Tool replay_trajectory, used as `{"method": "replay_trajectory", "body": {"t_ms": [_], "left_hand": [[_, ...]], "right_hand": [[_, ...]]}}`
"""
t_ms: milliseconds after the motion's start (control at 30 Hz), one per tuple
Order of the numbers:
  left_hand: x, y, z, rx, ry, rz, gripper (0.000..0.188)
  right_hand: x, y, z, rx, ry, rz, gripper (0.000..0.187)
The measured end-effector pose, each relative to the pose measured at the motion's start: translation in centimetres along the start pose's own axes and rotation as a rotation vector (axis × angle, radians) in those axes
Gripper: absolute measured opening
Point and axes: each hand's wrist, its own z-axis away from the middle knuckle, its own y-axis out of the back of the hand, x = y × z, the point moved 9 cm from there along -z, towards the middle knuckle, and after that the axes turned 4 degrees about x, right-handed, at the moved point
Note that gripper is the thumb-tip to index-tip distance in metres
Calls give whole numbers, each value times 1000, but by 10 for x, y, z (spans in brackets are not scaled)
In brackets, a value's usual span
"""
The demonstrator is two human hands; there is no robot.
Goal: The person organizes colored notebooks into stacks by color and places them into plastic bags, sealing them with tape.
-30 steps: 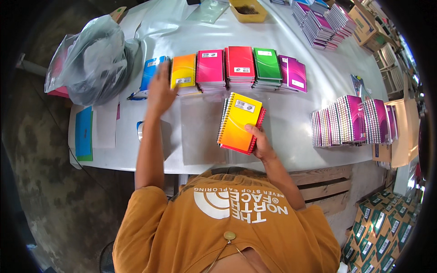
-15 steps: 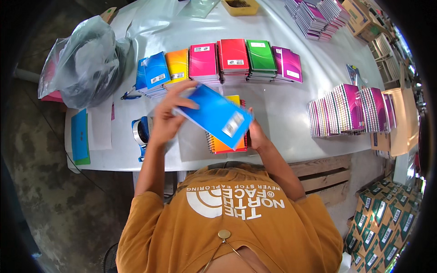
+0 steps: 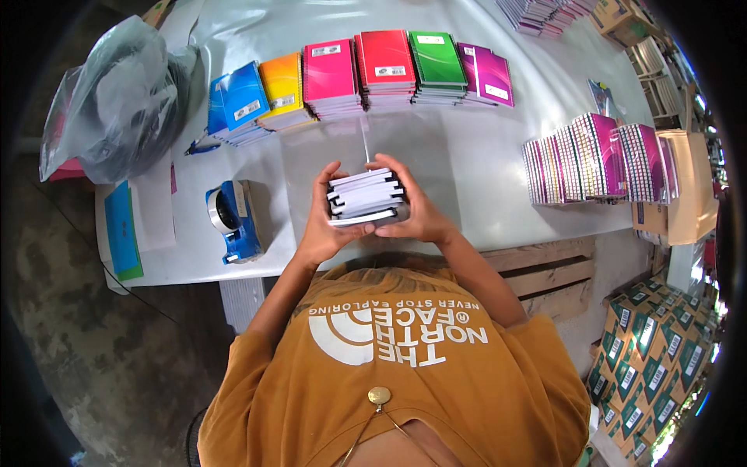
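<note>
A small stack of spiral notebooks [image 3: 364,194] stands between my hands above the table's near side, white page edges facing up. My left hand [image 3: 320,227] grips its left end and my right hand [image 3: 420,212] its right end, fingers curled around it. The covers of this stack are hidden. Beyond my hands runs an arc of notebook piles: blue [image 3: 235,100], yellow [image 3: 283,87], pink [image 3: 328,71], red [image 3: 387,64], green [image 3: 438,64] and purple [image 3: 490,74].
A blue tape dispenser [image 3: 243,226] stands left of my hands. Farther left are a grey plastic bag [image 3: 128,101] and blue and green sheets [image 3: 122,229]. Rows of purple spiral notebooks [image 3: 572,165] stand at right. Printed cartons [image 3: 650,358] sit below the table's right side.
The blue notebook that my left hand held over the yellow and red ones is no longer separately visible. Both hands now grip one stack, turned with page edges up.
</note>
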Motion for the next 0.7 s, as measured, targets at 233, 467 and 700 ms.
{"method": "replay_trajectory", "body": {"t_ms": [233,467,700], "left_hand": [[-14,-7,0,62,-137,72,113],[-82,0,3,-47,-96,-267,90],[-84,1,5,-7,-163,-851,73]], "right_hand": [[30,2,-2,195,100,-104,103],[82,11,9,161,-1,17,92],[54,16,7,117,321,642,82]]}}
